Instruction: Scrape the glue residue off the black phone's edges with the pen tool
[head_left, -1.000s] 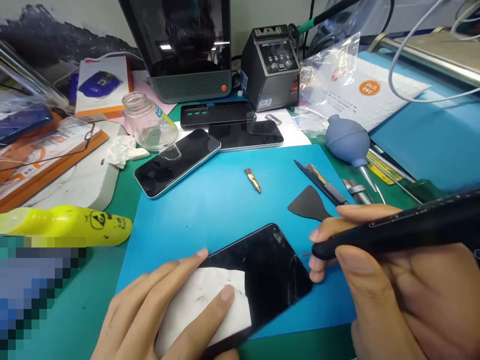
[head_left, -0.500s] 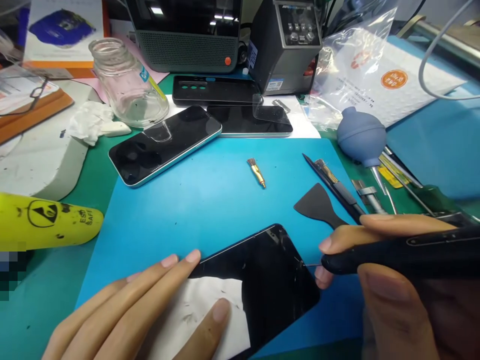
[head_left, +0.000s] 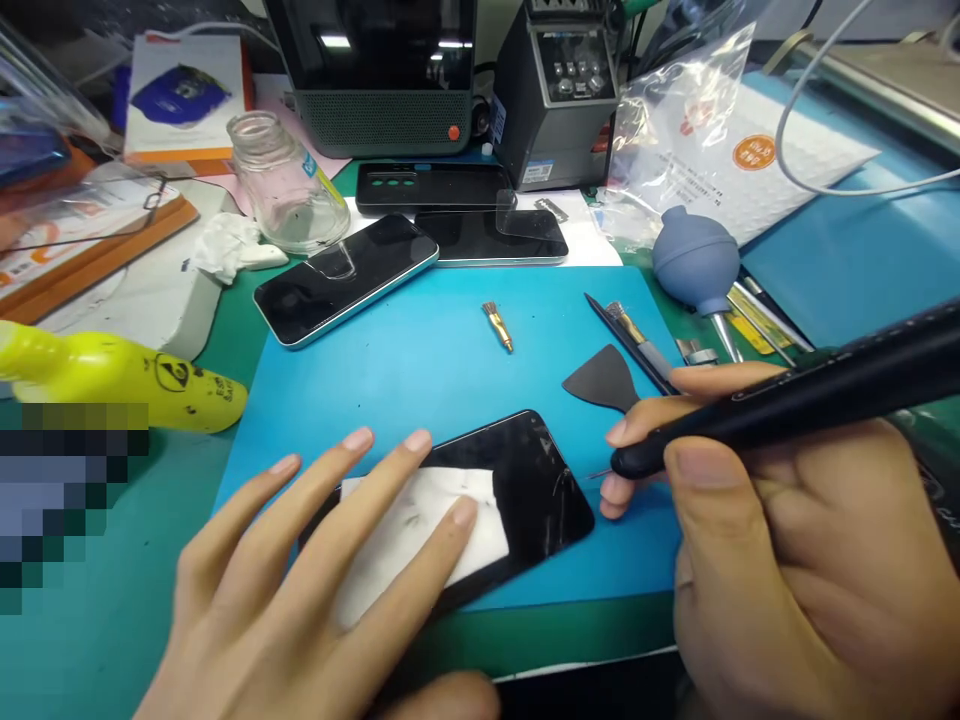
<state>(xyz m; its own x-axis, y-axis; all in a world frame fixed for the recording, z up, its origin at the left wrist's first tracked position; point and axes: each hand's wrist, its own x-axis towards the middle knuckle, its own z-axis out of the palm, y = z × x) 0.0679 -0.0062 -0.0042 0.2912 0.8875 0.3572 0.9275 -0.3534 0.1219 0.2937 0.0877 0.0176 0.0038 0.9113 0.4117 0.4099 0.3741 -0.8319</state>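
Observation:
My left hand (head_left: 315,560) lies with spread fingers over a black phone screen (head_left: 536,480). Its index fingertip presses on a white cloth or paper (head_left: 420,520) with dark smudges, which rests on the screen. Another fingertip is at the screen's far edge. My right hand (head_left: 780,530) grips a thick black pen-shaped tool (head_left: 750,410) with a thin metal tip (head_left: 598,474). That tip is close to the right edge of the screen; contact is unclear. Near this end the glass has pale scratches or cracks. A dark spatula (head_left: 604,378) lies just beyond my right fingers.
A blue mat (head_left: 360,390) bears a small brass brush (head_left: 497,327). Behind are a phone (head_left: 352,275), another dark phone (head_left: 480,235), a glass jar (head_left: 289,190) and a grey device (head_left: 555,110). A yellow bottle (head_left: 127,375) lies left; a blue air blower (head_left: 694,260) stands right.
The tool tip has moved from over the scratched glass to the screen's right edge. My left fingers are spread wider. The whole view has shifted, showing more of both hands.

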